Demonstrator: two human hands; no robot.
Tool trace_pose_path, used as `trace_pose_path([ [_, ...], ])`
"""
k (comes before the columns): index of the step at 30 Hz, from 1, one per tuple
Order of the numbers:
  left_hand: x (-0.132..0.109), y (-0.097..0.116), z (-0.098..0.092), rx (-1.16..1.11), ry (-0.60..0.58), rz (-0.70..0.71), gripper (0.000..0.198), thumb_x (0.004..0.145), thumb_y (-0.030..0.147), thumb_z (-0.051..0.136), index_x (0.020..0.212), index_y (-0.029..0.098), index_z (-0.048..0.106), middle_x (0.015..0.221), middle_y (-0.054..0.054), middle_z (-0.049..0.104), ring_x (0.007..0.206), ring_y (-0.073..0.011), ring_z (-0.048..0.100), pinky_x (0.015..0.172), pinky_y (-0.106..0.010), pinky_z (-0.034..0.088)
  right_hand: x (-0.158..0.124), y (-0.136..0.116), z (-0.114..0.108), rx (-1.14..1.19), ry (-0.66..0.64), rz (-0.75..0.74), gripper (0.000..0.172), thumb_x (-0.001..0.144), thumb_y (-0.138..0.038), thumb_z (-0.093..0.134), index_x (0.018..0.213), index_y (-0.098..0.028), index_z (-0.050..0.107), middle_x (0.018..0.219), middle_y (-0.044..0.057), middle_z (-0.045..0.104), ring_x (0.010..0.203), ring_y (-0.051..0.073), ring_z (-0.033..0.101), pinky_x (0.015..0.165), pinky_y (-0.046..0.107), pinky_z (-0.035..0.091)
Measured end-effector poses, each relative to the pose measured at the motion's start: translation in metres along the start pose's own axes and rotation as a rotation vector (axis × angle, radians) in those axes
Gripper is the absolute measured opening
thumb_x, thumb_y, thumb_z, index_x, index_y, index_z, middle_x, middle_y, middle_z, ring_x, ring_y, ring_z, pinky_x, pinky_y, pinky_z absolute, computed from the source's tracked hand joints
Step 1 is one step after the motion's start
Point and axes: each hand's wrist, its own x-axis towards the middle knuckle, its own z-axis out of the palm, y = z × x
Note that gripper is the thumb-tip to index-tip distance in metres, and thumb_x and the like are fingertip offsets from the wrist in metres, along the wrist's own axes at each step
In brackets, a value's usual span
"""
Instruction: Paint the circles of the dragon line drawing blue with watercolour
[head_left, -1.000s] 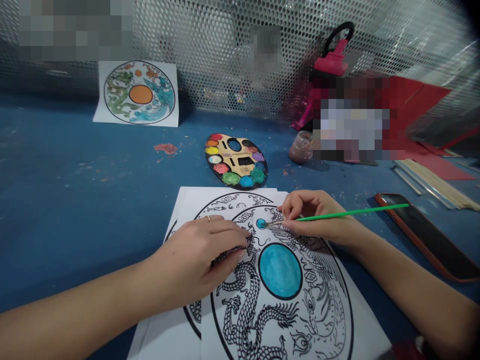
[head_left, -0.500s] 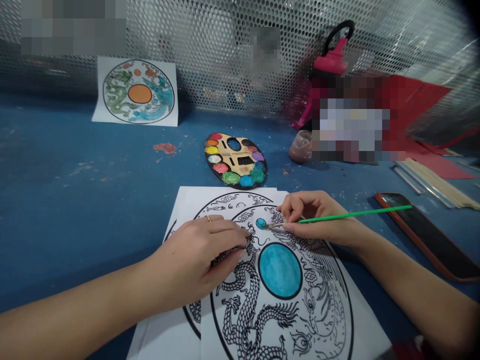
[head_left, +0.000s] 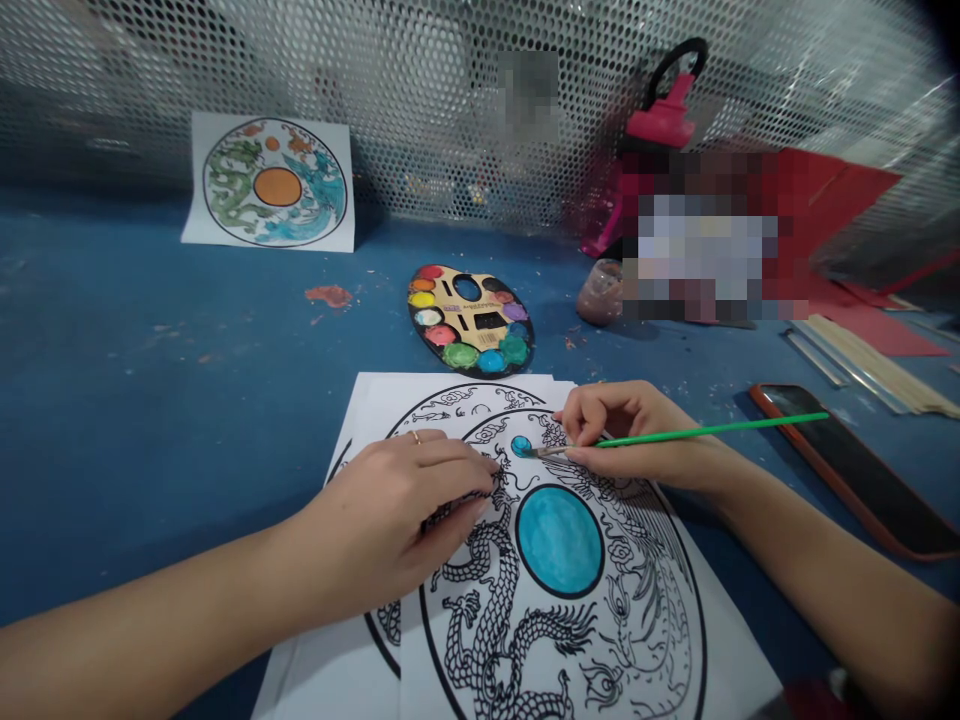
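Pinching the green brush [head_left: 712, 429] in your right hand [head_left: 637, 435], you touch its tip to the small blue circle [head_left: 521, 446] on the dragon sheet [head_left: 480, 402], which lies under both hands. Your left hand [head_left: 390, 525] rests on the sheet, fingers together and gently curled, holding nothing, just left of the circle. The palette [head_left: 471, 320] lies ahead of your hands, the phone [head_left: 847, 470] right of your right hand, and a painted sheet [head_left: 270, 182] far ahead of your left hand.

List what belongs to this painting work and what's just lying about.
In use: green paintbrush in the right hand; dragon line-art sheet under the left hand; paint palette.

Lying about: coloured dragon sheet; phone in an orange case; wooden sticks; small glass jar.
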Motion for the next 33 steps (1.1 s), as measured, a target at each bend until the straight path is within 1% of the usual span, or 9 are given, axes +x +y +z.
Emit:
trace_pose_path([
  [8, -0.0003, -0.0002, -0.0005, 0.000, -0.008, -0.002, 0.021, 0.090, 0.018, 0.045, 0.101, 0.017, 0.063, 0.099, -0.007, 0.068, 0.089, -0.0170, 0.062, 0.079, -0.030, 0.052, -0.0008, 0.0012, -0.0015, -0.009, 0.023, 0.005, 0.028, 0.072, -0.020, 0.069, 0.060, -0.018, 0.044, 0.075, 0.001, 0.052, 0.069, 0.012, 0.048, 0.070, 0.029, 0.045],
  [15, 0.0005, -0.0002, 0.0002, -0.017, -0.010, -0.007, 0.020, 0.089, 0.017, 0.046, 0.101, 0.017, 0.062, 0.099, -0.005, 0.068, 0.089, -0.0164, 0.062, 0.080, -0.029, 0.052, -0.0010, 0.0003, 0.0010, 0.018, 0.028, -0.003, 0.031, 0.073, -0.027, 0.071, 0.061, -0.018, 0.044, 0.076, 0.001, 0.053, 0.070, 0.012, 0.048, 0.070, 0.028, 0.044],
  [20, 0.0005, -0.0012, 0.0013, -0.011, -0.004, -0.007, 0.019, 0.089, 0.017, 0.046, 0.099, 0.017, 0.063, 0.098, -0.005, 0.068, 0.089, -0.0164, 0.062, 0.080, -0.030, 0.051, -0.0005, -0.0011, 0.0027, 0.012, 0.024, -0.017, 0.032, 0.073, -0.024, 0.071, 0.060, -0.018, 0.043, 0.076, 0.001, 0.054, 0.072, 0.012, 0.048, 0.070, 0.028, 0.042],
  [28, -0.0006, -0.0016, 0.0010, -0.008, -0.003, -0.004, 0.020, 0.089, 0.018, 0.046, 0.101, 0.017, 0.063, 0.099, -0.006, 0.068, 0.090, -0.0167, 0.062, 0.080, -0.029, 0.052, 0.0006, -0.0030, 0.0037, -0.014, 0.031, -0.026, 0.030, 0.070, -0.019, 0.071, 0.059, -0.017, 0.044, 0.075, 0.001, 0.054, 0.070, 0.013, 0.048, 0.065, 0.027, 0.040],
  [33, -0.0005, -0.0008, 0.0005, -0.004, -0.003, 0.000, 0.019, 0.089, 0.017, 0.046, 0.100, 0.017, 0.063, 0.098, -0.005, 0.068, 0.089, -0.0167, 0.062, 0.079, -0.029, 0.052, 0.0003, -0.0023, 0.0019, -0.044, 0.003, -0.036, 0.029, 0.073, -0.018, 0.069, 0.060, -0.017, 0.044, 0.075, 0.002, 0.054, 0.070, 0.012, 0.048, 0.069, 0.029, 0.041],
])
